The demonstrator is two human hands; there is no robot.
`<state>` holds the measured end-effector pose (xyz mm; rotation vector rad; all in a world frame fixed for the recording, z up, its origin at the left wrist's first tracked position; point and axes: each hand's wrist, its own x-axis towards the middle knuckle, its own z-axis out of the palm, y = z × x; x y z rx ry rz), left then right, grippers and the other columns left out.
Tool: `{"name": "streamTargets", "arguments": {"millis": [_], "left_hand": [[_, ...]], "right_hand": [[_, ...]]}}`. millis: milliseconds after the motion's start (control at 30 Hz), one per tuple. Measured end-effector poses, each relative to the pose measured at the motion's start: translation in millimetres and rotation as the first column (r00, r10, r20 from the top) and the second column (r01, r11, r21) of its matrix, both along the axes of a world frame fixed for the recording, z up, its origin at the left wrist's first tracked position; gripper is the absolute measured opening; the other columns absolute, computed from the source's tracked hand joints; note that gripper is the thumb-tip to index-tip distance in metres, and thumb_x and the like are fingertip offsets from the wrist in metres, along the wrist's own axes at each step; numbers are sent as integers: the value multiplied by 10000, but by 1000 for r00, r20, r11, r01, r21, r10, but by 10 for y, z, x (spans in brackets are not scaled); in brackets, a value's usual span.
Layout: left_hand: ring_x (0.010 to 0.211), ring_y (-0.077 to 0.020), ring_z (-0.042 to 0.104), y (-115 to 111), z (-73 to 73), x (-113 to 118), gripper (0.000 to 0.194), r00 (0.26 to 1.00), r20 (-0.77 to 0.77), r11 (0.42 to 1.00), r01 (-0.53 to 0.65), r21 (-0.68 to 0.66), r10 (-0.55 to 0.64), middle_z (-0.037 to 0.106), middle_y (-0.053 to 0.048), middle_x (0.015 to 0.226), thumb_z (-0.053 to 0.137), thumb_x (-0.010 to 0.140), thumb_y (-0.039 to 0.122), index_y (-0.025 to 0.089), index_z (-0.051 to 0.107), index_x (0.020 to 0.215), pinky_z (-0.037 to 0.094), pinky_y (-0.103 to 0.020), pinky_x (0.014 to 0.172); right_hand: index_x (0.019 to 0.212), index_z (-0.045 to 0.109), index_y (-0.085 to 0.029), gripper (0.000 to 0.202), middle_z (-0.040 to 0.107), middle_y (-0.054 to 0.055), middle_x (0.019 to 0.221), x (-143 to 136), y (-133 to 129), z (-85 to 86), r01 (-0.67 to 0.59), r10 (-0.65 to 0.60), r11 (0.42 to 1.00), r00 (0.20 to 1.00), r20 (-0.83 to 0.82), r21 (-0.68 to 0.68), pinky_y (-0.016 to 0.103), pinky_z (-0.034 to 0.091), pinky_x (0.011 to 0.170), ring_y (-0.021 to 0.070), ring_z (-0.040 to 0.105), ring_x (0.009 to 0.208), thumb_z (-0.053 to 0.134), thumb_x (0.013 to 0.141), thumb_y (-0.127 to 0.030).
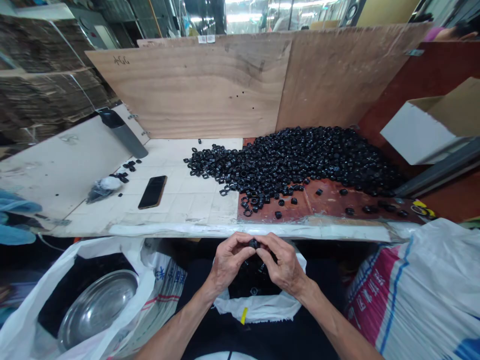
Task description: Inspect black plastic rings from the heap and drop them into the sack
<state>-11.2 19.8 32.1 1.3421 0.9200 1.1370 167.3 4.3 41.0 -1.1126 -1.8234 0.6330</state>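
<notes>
Between the fingertips of both hands is a small black plastic part (254, 243), partly covered by the fingers. My left hand (231, 257) pinches it from the left, and my right hand (282, 260) pinches it from the right. Both are above an opened white sack (258, 309) in my lap, which has black parts inside it. Past the bench edge, a large heap of small black ring-like parts (300, 157) spreads over the bench top.
A phone (152, 192), a dark bottle (123, 134) and a small plastic bag (105, 187) lie at the left of the bench. A metal bowl (98, 307) rests in a sack at lower left. A full sack (423, 295) stands at right, below a white box (420, 131). Wooden boards (195, 90) wall the back.
</notes>
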Motion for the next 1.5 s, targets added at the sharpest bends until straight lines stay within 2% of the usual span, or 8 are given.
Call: {"name": "streamTargets", "arguments": {"millis": [133,733,933,1100,1167,1233,1367,1500], "left_hand": [[885,-192,647,14,30,-31,137,1000,-27,999,1,41,0,683,-61,927,742,799,238,160,721,910,538,-301,806],[902,-201,650,-38,-10,-43,139,999,-28,998,43,-35,-44,692,-74,953,730,816,246,155,727,920,538,-318,838],[918,-209,678,-66,-75,-31,135,985,-150,968,-42,247,81,717,-73,969,724,810,206,197,740,944,547,-344,853],[891,-205,678,-65,-57,-14,164,998,-55,999,6,-36,-8,706,-77,962,702,838,282,166,716,953,577,-329,820],[878,-202,677,-66,-58,-17,160,998,-62,999,10,-37,-12,701,-76,948,711,831,279,155,709,932,579,-321,806],[902,-205,679,-72,-92,-26,128,990,-135,993,-20,117,36,702,-77,960,710,832,242,163,704,932,574,-327,826],[968,-204,688,-103,-273,-68,198,943,-315,888,55,457,104,707,-99,1042,609,889,145,201,676,1067,580,-349,855],[982,-195,683,-137,-400,-148,300,898,-434,789,211,576,77,701,-110,1093,532,913,95,224,633,1163,590,-329,819]], "right_hand": [[884,656,-201,221,604,32,736,-42,-9,-48,32,-32,999,997,71,0,288,462,653,169,580,675,462,989,-202],[974,630,-199,121,630,53,828,-39,-69,-5,1,-2,1000,999,-40,-15,302,496,688,182,607,737,512,949,-203],[793,573,-199,243,542,-31,580,-150,-112,-79,118,-181,904,976,-121,-410,233,424,489,116,520,464,485,974,-335],[957,628,-186,143,591,26,778,-129,-131,-71,112,-137,976,982,-127,-185,262,469,622,148,561,636,535,930,-291],[915,630,-189,148,588,26,753,-119,-133,-75,78,-102,981,987,-126,-178,266,457,616,151,559,629,512,937,-275],[896,612,-191,153,566,-8,641,-130,-135,-93,56,-118,946,977,-178,-320,255,432,563,137,535,543,510,944,-296],[801,566,-180,278,517,-52,483,-204,-162,-150,-50,-256,770,889,-380,-636,239,424,549,110,480,451,518,945,-413],[704,525,-185,376,469,-62,448,-243,-236,-186,-174,-319,630,831,-456,-757,238,407,488,102,429,400,530,915,-497]]}}
